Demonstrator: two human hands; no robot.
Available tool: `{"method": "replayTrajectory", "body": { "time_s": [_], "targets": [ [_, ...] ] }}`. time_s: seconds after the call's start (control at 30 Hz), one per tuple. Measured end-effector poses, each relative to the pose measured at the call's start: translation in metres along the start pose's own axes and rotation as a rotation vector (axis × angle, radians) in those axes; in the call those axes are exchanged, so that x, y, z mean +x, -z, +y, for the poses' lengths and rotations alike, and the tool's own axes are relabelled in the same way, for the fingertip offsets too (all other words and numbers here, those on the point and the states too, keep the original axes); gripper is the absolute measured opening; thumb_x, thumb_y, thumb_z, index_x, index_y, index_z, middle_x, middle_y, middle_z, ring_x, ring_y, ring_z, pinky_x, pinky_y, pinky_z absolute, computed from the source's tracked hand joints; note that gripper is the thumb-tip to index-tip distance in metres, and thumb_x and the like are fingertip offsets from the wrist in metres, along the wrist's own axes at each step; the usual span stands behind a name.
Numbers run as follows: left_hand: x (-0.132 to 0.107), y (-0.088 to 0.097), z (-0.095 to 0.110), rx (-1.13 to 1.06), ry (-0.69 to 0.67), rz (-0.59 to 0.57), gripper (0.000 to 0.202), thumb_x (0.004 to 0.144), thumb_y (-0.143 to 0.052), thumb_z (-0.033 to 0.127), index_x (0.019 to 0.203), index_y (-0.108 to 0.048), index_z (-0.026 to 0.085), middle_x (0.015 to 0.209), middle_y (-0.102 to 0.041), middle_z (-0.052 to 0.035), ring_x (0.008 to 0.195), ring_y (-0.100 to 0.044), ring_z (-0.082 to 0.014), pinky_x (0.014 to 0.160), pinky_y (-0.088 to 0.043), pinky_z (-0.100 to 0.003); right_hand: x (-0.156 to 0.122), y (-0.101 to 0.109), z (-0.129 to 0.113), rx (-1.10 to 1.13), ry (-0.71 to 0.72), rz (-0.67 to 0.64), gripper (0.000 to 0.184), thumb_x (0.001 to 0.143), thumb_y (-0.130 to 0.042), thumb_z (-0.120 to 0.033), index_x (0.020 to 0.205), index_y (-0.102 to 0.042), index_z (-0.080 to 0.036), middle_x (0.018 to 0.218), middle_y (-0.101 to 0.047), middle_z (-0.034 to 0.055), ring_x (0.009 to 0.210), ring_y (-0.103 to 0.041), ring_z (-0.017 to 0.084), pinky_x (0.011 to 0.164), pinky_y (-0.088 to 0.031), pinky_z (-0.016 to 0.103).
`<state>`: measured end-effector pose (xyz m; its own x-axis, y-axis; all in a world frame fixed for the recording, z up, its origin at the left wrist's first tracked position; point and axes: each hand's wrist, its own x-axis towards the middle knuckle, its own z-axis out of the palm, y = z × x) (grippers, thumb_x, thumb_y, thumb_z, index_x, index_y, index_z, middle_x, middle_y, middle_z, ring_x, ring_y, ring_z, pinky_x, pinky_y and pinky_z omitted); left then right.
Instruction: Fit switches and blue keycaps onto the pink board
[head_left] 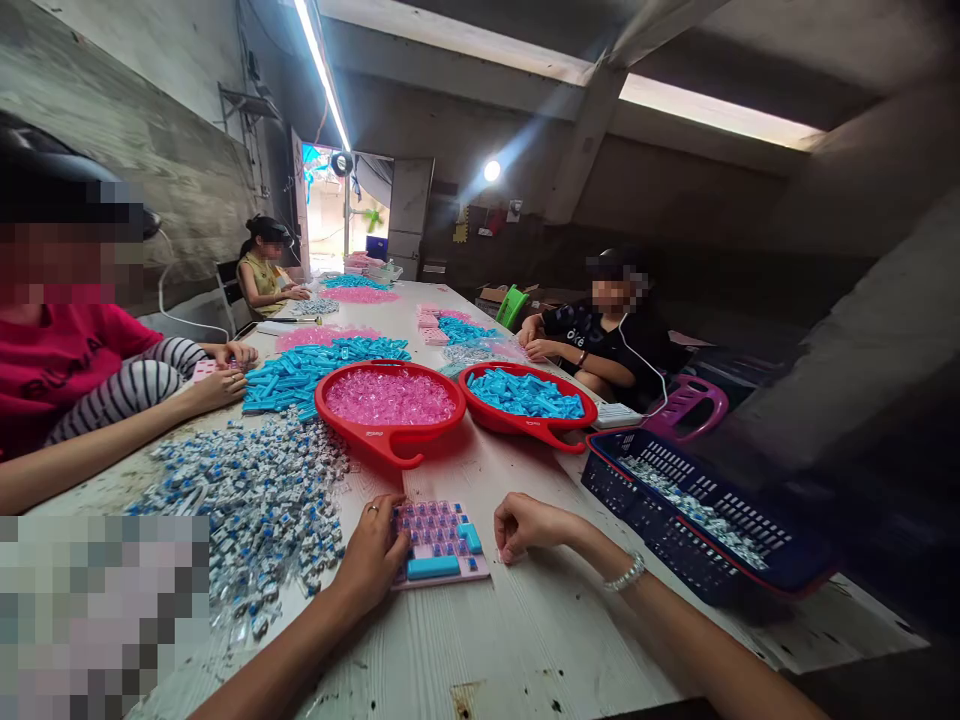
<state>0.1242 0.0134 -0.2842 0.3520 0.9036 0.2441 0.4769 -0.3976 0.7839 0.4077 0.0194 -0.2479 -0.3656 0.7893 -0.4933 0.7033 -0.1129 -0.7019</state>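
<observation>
A small pink keyboard [441,540] lies flat on the table in front of me. Rows of clear purple keys or switches cover most of it, with a long blue key [433,567] along the near edge and an angular blue key [469,538] at the right. My left hand [377,550] grips the keyboard's left edge, fingers at the side and thumb by the keys. Just right of the keyboard, apart from it, my right hand [529,525] is closed with its fingers curled over the table. Whatever those fingers hold, if anything, is hidden.
Two red bowls stand beyond the keyboard, holding pink pieces [390,398] and blue pieces [517,393]. Small white-and-blue parts [255,500] are heaped left. A dark blue basket [652,510] of similar parts stands right. Several people sit around the table.
</observation>
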Motion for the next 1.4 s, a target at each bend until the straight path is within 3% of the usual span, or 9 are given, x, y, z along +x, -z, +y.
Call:
{"method": "replayTrajectory", "body": {
  "time_s": [0.13, 0.3, 0.53, 0.7, 1.03, 1.17, 1.4],
  "targets": [
    [0.0, -0.001, 0.001, -0.007, -0.002, 0.005, 0.038, 0.078, -0.045, 0.019, 0.115, -0.05, 0.014, 0.115, -0.056, -0.0119, 0.11, -0.048, -0.0249, 0.098, -0.037, -0.043, 0.013, 0.01, -0.015, -0.179, -0.034, -0.14, 0.024, 0.045, -0.077, -0.027, 0.062, -0.067, -0.013, 0.056, -0.061, -0.0015, 0.053, -0.053, 0.011, 0.052, -0.038, 0.021],
    [-0.002, -0.002, -0.001, -0.021, -0.009, 0.016, 0.037, 0.078, -0.046, 0.02, 0.115, -0.05, 0.016, 0.115, -0.056, -0.0107, 0.11, -0.048, -0.0242, 0.098, -0.038, -0.042, 0.011, 0.008, -0.026, -0.389, -0.001, -0.077, 0.014, 0.056, -0.07, -0.018, 0.068, -0.068, -0.012, 0.061, -0.063, 0.0, 0.057, -0.054, 0.012, 0.05, -0.036, 0.02],
    [-0.002, -0.001, -0.002, -0.01, -0.03, 0.004, 0.035, 0.08, -0.042, 0.018, 0.114, -0.05, 0.017, 0.115, -0.056, -0.0113, 0.109, -0.048, -0.0243, 0.096, -0.038, -0.042, 0.01, 0.019, -0.054, -0.49, 0.146, 0.087, 0.016, 0.065, -0.062, -0.013, 0.079, -0.069, -0.011, 0.074, -0.066, 0.0038, 0.064, -0.056, 0.013, 0.056, -0.04, 0.02],
    [-0.002, -0.001, 0.0, 0.005, -0.021, -0.006, 0.036, 0.08, -0.043, 0.019, 0.115, -0.05, 0.016, 0.115, -0.055, -0.0114, 0.109, -0.047, -0.0246, 0.096, -0.038, -0.043, 0.019, 0.019, -0.076, -0.586, 0.19, 0.005, 0.017, 0.064, -0.064, -0.011, 0.08, -0.07, -0.011, 0.074, -0.067, 0.004, 0.063, -0.055, 0.012, 0.056, -0.04, 0.02],
    [-0.002, 0.001, 0.004, 0.036, -0.017, -0.032, 0.035, 0.081, -0.042, 0.017, 0.116, -0.049, 0.016, 0.115, -0.054, -0.0109, 0.11, -0.045, -0.0248, 0.097, -0.037, -0.043, 0.027, 0.013, -0.087, -0.668, 0.118, -0.037, 0.016, 0.066, -0.071, -0.015, 0.081, -0.071, -0.01, 0.076, -0.068, 0.0048, 0.066, -0.057, 0.013, 0.057, -0.04, 0.019],
    [-0.002, 0.002, 0.005, 0.041, -0.015, -0.038, 0.036, 0.081, -0.042, 0.016, 0.116, -0.049, 0.015, 0.114, -0.054, -0.0109, 0.11, -0.045, -0.025, 0.097, -0.037, -0.043, 0.04, 0.013, -0.093, -0.711, 0.065, -0.083, 0.013, 0.061, -0.074, -0.013, 0.073, -0.071, -0.01, 0.067, -0.066, 0.0028, 0.06, -0.057, 0.013, 0.053, -0.039, 0.019],
    [-0.002, 0.001, 0.003, 0.05, -0.022, -0.035, 0.036, 0.08, -0.043, 0.015, 0.115, -0.049, 0.014, 0.114, -0.055, -0.0117, 0.11, -0.046, -0.0246, 0.098, -0.037, -0.042, 0.06, 0.017, -0.108, -0.774, -0.035, -0.225, 0.022, 0.049, -0.081, -0.021, 0.055, -0.064, -0.009, 0.04, -0.048, -0.0046, 0.041, -0.048, 0.01, 0.045, -0.036, 0.021]
  ]
}}
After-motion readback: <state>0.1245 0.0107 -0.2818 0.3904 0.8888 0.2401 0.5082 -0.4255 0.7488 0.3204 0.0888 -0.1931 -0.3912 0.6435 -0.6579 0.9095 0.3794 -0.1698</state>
